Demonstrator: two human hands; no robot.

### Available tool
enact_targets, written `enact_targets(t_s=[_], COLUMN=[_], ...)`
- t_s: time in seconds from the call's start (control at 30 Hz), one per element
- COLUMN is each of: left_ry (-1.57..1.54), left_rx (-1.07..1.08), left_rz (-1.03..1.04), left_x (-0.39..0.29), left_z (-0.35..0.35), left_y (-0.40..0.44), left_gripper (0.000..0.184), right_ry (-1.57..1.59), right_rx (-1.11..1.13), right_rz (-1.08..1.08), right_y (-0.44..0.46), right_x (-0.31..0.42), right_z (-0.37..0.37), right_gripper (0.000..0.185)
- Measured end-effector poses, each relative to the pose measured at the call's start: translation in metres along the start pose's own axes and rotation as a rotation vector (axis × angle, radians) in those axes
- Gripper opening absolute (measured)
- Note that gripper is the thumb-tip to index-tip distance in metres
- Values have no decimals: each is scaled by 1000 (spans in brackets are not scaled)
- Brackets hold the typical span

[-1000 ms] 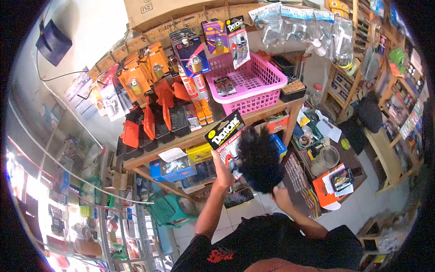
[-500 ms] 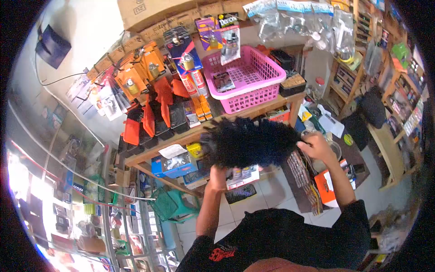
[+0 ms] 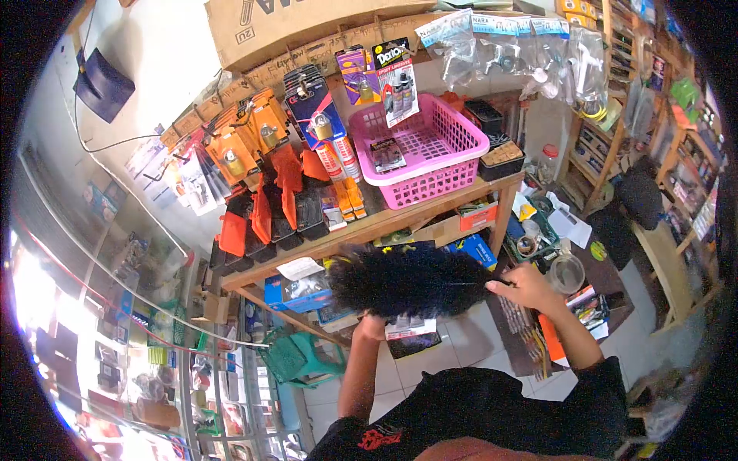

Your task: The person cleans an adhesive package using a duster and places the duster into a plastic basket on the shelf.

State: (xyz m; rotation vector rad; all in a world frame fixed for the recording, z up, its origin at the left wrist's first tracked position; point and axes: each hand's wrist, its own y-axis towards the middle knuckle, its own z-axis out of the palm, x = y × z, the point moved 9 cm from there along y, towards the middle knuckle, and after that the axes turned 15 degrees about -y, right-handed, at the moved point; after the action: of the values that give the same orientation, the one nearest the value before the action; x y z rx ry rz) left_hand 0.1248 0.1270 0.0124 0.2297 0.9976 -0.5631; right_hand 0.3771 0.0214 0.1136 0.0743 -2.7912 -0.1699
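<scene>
A black feather duster (image 3: pixel 411 283) stretches sideways in front of me, its bushy plumes spread to the left. My right hand (image 3: pixel 525 288) is closed around the narrow handle end at the right. My left hand (image 3: pixel 372 329) sits just under the left part of the plumes, which cover most of its fingers. A white blister card pack (image 3: pixel 410 328) sticks out beside that hand and appears gripped by it; its upper part lies behind the feathers.
Beyond the duster stands a wooden table (image 3: pixel 369 229) with a pink basket (image 3: pixel 430 184), black bins with orange lids (image 3: pixel 231 234) and hanging padlock packs (image 3: pixel 231 157). A green stool (image 3: pixel 304 357) is lower left. Cluttered goods lie on a dark low surface (image 3: pixel 538 338) at right.
The duster has come down and slightly left, away from the table edge. Both hands moved lower with it, and the card pack dropped along with my left hand. The view shifted a little.
</scene>
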Motion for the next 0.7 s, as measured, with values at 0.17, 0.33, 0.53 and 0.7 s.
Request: enact_targets(t_s=[0.17,0.33,0.53,0.7], left_ry=[-97,437,238,658], left_rx=[-118,34,58,47], left_rz=[-83,54,45,-9], left_x=[30,60,81,99], left_z=[-12,-45,-72,-41], left_y=[7,21,34,24], left_gripper=[46,40,42,47], right_ry=[18,61,70,117], right_rx=[61,12,173,336], right_rz=[-45,-106,15,25], right_y=[-1,-3,-12,-20], right_x=[-1,-2,-19,-1], right_z=[26,11,17,31], right_gripper=[57,59,58,59])
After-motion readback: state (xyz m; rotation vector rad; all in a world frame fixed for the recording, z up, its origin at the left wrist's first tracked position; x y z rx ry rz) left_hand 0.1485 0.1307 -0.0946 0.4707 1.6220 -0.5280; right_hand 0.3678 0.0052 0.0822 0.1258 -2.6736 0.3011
